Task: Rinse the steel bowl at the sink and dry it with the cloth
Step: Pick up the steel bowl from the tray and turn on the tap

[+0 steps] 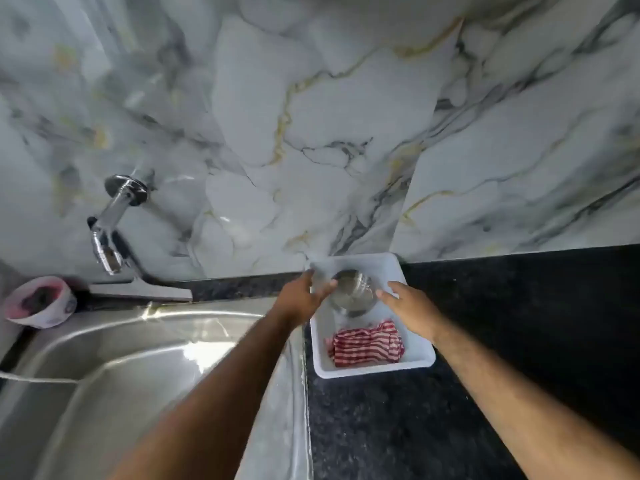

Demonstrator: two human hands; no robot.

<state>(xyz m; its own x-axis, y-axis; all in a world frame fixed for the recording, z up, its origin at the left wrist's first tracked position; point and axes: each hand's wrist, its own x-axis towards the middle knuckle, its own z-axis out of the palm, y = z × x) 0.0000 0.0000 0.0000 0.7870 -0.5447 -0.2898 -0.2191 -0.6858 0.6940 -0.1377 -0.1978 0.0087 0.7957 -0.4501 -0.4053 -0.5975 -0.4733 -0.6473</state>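
Note:
A small steel bowl (352,293) sits in the far half of a white plastic tray (420,351) on the black counter. A red and white striped cloth (367,344) lies crumpled in the tray's near half. My left hand (304,295) is at the bowl's left rim with the fingers spread, touching or nearly touching it. My right hand (407,306) reaches in from the right, fingers apart, its fingertips at the bowl's right side. Neither hand has closed around the bowl. The steel sink (114,375) lies to the left, with a chrome wall tap (110,233) above it.
A pink and white bowl (40,302) stands at the sink's far left corner. A marble wall rises right behind the tray and tap. Black granite counter (502,323) stretches to the right of the tray. A thin white cord (34,378) crosses the sink's left edge.

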